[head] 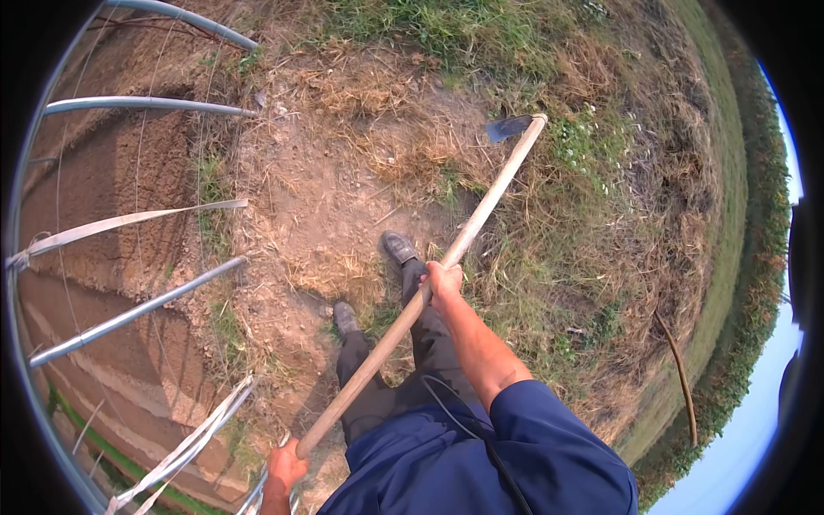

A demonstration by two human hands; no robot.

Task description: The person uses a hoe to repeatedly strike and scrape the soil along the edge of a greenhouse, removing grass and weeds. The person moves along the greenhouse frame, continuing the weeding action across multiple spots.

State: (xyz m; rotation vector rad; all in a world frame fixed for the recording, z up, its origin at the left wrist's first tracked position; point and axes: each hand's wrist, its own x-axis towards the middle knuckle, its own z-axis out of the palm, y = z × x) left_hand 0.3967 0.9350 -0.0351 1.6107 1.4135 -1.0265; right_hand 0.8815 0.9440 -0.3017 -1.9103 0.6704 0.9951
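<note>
A hoe with a long wooden handle (492,196) slants across the view from lower left to upper right. My left hand (286,462) is closed around the butt end of the handle, low at the left. Further up, my right hand (444,281) grips the shaft near its middle, in front of my right leg. The dark metal hoe blade (508,128) is at the far end, over dry grass and soil; whether it touches the ground I cannot tell. Both of my shoes (399,247) stand on bare, straw-strewn earth.
Along the left runs a frame of metal pipes (151,103) with thin wires and pale straps (129,221), beside tilled soil (141,167). Green grass (444,32) grows ahead. White-flowered weeds (573,145) grow near the blade. A curved stick (679,373) stands at right. A black cable (499,460) hangs over my shirt.
</note>
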